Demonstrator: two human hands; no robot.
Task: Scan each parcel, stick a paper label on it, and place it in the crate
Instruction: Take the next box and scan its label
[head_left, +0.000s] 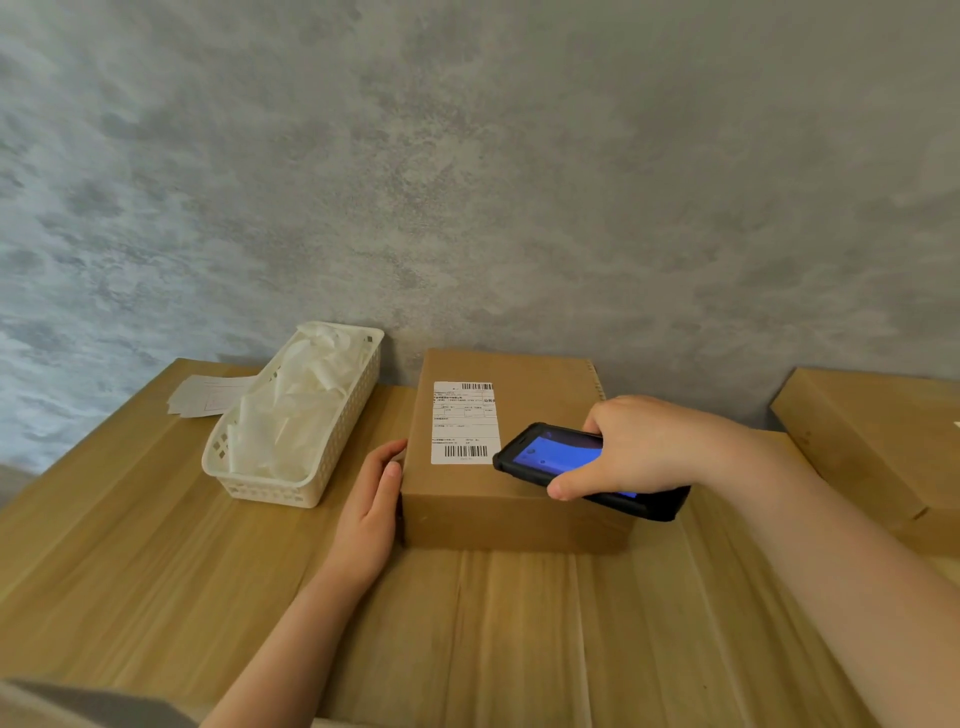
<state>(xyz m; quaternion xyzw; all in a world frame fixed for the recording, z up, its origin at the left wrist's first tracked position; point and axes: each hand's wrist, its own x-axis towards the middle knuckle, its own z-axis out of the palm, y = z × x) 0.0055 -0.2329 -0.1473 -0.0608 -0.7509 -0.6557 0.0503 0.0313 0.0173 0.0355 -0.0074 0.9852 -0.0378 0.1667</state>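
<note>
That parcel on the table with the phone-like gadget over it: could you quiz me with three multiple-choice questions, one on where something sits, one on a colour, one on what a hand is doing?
1. Where is the white basket relative to the parcel?
A. To its left
B. On top of it
C. Behind it

2. What colour is the lit screen of the scanner?
A. Green
B. Blue
C. Red

3. What is the left hand doing?
A. Gripping the scanner
B. Lifting the basket
C. Resting against the parcel's left side

Answers:
1. A, the basket stands on the table left of the parcel.
2. B, the screen glows blue.
3. C, its fingers lie along the box's left edge while the right hand holds the scanner over the printed label.
</note>
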